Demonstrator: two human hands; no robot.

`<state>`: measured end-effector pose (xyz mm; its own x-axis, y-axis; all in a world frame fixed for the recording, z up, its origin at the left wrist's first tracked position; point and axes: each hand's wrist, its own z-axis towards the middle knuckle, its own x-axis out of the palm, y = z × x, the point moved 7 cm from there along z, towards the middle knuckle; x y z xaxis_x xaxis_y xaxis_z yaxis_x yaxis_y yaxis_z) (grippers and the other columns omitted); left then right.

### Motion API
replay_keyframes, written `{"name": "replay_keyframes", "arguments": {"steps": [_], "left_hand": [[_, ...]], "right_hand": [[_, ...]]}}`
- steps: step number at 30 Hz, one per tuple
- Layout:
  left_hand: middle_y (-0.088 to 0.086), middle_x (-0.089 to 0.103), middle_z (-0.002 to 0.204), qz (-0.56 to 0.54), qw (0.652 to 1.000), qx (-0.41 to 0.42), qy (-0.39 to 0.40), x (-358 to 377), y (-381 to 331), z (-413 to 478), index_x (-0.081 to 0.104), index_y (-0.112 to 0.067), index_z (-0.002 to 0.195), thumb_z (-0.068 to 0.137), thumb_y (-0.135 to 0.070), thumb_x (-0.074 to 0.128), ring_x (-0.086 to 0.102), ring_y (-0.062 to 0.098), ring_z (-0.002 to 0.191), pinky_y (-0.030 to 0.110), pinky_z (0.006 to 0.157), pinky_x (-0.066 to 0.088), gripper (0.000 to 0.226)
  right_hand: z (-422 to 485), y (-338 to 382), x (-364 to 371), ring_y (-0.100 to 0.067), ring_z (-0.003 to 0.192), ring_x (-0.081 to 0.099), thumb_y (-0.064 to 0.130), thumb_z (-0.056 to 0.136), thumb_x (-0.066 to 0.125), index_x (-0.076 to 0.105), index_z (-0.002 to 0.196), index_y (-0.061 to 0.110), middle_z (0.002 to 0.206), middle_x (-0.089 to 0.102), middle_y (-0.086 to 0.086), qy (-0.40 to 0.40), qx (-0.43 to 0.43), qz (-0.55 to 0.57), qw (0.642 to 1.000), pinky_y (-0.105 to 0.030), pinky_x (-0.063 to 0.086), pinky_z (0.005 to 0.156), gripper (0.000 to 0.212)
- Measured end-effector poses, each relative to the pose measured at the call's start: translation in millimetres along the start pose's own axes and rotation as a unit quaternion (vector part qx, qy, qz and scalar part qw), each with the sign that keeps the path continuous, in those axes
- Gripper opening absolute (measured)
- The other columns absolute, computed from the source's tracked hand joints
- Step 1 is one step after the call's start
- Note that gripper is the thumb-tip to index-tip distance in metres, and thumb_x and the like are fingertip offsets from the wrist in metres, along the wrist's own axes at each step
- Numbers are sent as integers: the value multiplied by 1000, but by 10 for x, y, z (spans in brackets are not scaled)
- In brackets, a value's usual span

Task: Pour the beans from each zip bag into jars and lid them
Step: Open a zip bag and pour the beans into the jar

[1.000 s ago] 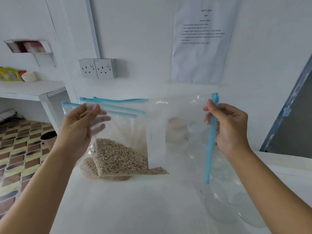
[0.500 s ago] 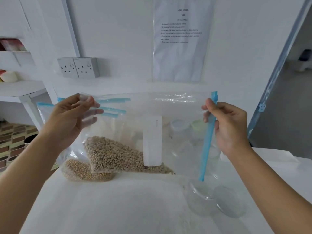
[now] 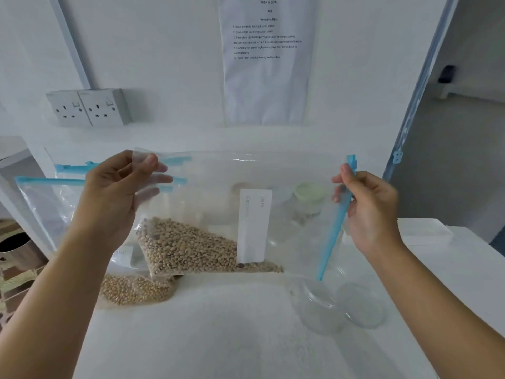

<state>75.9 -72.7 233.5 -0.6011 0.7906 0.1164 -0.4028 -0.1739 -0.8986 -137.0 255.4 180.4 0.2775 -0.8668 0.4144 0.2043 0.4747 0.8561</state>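
I hold a clear zip bag (image 3: 218, 176) turned on its side above the white table (image 3: 207, 332). My left hand (image 3: 114, 198) pinches the bag's closed bottom corner. My right hand (image 3: 369, 209) pinches its blue zip strip (image 3: 334, 228), which hangs down toward an open clear jar (image 3: 318, 305). Brown beans (image 3: 185, 247) are heaped in the bag's lower left part, beside a white label (image 3: 252, 225). Behind lie other zip bags (image 3: 41, 203), one with pale beans (image 3: 134, 289). A clear lid (image 3: 362, 305) lies next to the open jar.
Lidded jars (image 3: 307, 201) stand at the back of the table, seen through the bag. A double wall socket (image 3: 88, 108) and a printed sheet (image 3: 266, 58) are on the wall. A dark bin (image 3: 16, 247) stands on the floor at left. A doorway opens at right.
The view has shifted right and down; the open jar and its lid now show fully. Both hands keep their grip on the bag, whose beans have stayed in the lower left.
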Motion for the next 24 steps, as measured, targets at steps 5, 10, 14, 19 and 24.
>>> {"name": "replay_keyframes", "arguments": {"steps": [5,10,14,19,24], "left_hand": [[-4,73,91,12,1000,11,3,104,-48,15,70,-25,85,91,-28,68,73,13,85,19,72,54,7],[-4,73,92,29,999,16,-7,217,-102,-21,70,-24,85,94,-27,67,72,11,84,19,71,53,9],[-4,74,91,27,999,12,-20,269,-148,-44,71,-26,85,91,-30,69,72,11,83,19,69,52,7],[-4,74,91,21,999,10,-24,331,-200,-42,72,-25,86,89,-30,70,72,11,81,17,65,52,6],[-3,73,91,31,999,12,-18,365,-269,-18,71,-22,88,88,-31,71,71,12,81,19,67,52,9]], "right_hand": [[-27,27,-69,-21,63,51,21,94,72,72,70,12,78,68,-8,6,-5,-9,1000,-33,50,73,26],[-26,49,-183,-20,68,56,22,93,73,72,73,9,77,68,-7,18,12,1,1000,-34,50,72,24],[-31,92,-227,-18,68,58,23,92,73,71,75,8,77,69,-6,27,15,2,1000,-33,51,73,23],[-8,120,-247,-19,68,57,24,91,74,70,76,6,79,68,-8,32,15,4,999,-32,52,73,23],[-7,91,-288,-19,69,58,24,91,74,72,76,8,78,69,-7,22,17,8,1000,-34,53,74,23]]}}
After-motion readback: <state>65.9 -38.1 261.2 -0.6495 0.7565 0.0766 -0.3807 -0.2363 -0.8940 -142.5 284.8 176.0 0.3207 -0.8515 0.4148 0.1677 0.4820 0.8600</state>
